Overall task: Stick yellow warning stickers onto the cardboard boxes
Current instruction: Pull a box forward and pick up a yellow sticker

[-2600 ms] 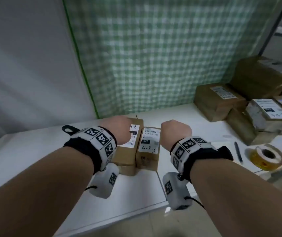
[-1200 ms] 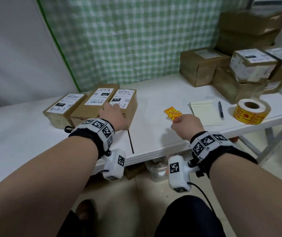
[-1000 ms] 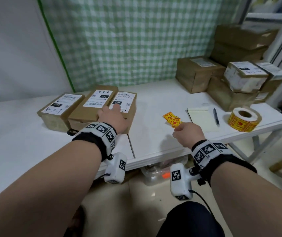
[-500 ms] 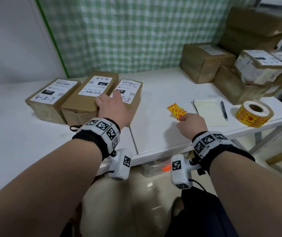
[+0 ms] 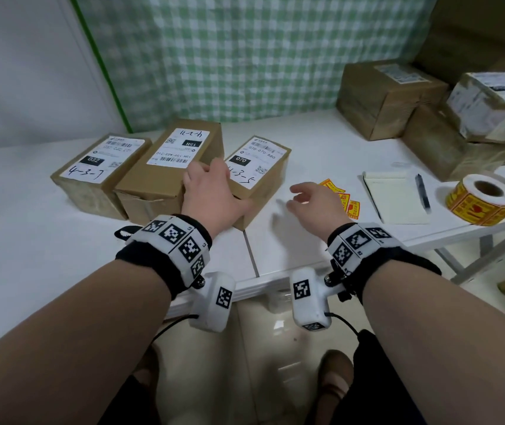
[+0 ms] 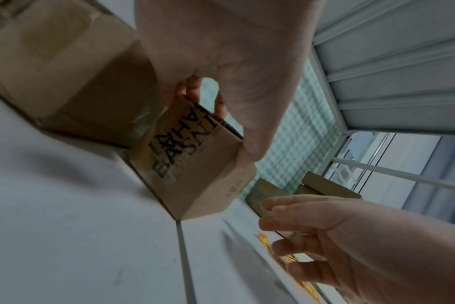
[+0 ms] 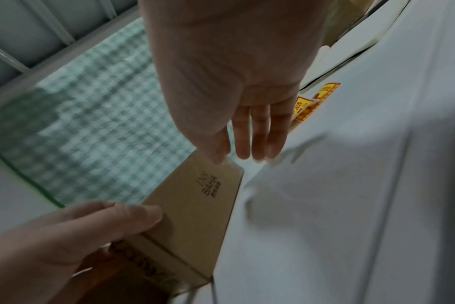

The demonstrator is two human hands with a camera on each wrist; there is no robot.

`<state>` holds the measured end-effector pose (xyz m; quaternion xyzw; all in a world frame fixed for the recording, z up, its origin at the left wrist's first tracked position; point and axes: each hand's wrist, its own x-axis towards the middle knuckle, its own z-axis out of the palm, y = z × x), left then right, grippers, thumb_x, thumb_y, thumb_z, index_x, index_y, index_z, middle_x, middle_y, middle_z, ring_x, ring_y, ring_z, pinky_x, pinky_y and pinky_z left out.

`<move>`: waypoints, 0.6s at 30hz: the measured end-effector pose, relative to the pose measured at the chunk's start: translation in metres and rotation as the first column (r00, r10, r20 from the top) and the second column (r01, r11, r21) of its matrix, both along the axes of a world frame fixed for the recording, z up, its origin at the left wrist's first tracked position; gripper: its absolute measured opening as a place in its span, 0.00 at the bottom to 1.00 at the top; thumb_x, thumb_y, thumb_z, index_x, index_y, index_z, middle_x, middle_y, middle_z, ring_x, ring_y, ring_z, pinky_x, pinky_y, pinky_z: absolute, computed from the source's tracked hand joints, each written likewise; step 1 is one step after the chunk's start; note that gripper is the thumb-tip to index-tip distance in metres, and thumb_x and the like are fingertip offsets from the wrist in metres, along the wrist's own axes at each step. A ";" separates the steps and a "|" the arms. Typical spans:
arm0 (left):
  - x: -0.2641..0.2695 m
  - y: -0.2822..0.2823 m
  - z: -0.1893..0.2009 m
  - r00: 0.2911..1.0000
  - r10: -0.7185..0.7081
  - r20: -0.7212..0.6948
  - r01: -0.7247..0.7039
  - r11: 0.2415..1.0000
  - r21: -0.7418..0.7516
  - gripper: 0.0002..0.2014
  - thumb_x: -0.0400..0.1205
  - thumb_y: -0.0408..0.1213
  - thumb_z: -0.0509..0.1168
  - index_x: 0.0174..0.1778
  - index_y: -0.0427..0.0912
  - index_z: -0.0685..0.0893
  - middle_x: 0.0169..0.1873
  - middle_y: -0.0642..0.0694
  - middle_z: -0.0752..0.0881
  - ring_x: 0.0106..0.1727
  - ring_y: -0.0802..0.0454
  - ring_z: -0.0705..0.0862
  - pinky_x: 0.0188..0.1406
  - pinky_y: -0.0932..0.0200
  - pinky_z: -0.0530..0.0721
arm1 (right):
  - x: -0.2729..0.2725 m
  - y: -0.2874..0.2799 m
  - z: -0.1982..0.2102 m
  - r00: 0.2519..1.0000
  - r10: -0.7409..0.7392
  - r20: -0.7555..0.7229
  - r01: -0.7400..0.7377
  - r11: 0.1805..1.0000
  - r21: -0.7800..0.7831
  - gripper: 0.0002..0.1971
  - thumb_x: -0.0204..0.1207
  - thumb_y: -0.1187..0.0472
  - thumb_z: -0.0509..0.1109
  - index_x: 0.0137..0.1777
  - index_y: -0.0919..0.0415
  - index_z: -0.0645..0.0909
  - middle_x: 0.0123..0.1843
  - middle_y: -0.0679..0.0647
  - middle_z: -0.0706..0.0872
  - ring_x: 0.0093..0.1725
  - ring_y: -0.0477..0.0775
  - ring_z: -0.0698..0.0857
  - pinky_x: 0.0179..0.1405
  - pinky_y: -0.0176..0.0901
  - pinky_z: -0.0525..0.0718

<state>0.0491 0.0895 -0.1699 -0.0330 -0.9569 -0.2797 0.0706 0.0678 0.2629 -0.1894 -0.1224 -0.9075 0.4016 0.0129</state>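
Three cardboard boxes with white shipping labels stand in a row on the white table [image 5: 306, 142]. My left hand [image 5: 214, 185] grips the near end of the right box, labelled 070 [image 5: 263, 167], with the thumb on its right side; the left wrist view shows the same box [image 6: 195, 164] in that hand. My right hand [image 5: 300, 197] hovers open just right of the box with straight fingers [image 7: 255, 133] and holds nothing. Loose yellow warning stickers [image 5: 347, 204] lie on the table just behind it. A roll of yellow stickers [image 5: 484, 199] sits near the table's right edge.
The 15H box [image 5: 171, 170] and the 032 box [image 5: 97, 173] stand left of the held one. A notepad [image 5: 395, 197] with a pen [image 5: 423, 191] lies between the loose stickers and the roll. More parcels [image 5: 398, 96] are stacked back right. A checked curtain hangs behind.
My right hand has left the loose stickers, opened and moved left toward the 070 box. My left hand has taken the box's near end and drawn it away from the middle box.
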 end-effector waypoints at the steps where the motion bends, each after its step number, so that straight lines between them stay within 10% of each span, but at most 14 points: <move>1: 0.001 0.000 0.001 1.000 -0.007 0.030 0.007 1.000 0.007 0.31 0.66 0.48 0.73 0.62 0.44 0.70 0.61 0.38 0.67 0.65 0.40 0.65 0.62 0.54 0.66 | 0.001 -0.004 0.002 1.000 0.011 0.014 -0.010 0.999 -0.048 0.21 0.75 0.56 0.68 0.68 0.55 0.78 0.61 0.54 0.86 0.63 0.58 0.83 0.65 0.55 0.80; 12: 0.011 -0.009 0.004 0.969 -0.094 0.230 0.067 0.990 0.125 0.47 0.59 0.57 0.71 0.76 0.51 0.64 0.62 0.42 0.75 0.62 0.42 0.76 0.61 0.48 0.78 | 0.018 -0.011 0.009 0.999 0.010 0.042 -0.002 0.980 -0.201 0.26 0.75 0.57 0.68 0.75 0.50 0.70 0.57 0.51 0.84 0.57 0.57 0.84 0.62 0.58 0.83; 18: 0.015 -0.021 0.017 0.920 -0.170 0.353 -0.003 0.898 0.440 0.25 0.73 0.52 0.67 0.65 0.50 0.76 0.56 0.49 0.80 0.50 0.52 0.81 0.42 0.57 0.81 | 0.021 -0.005 0.015 0.994 -0.076 -0.083 0.061 0.985 -0.163 0.27 0.76 0.56 0.67 0.76 0.55 0.68 0.61 0.52 0.79 0.58 0.55 0.79 0.63 0.59 0.81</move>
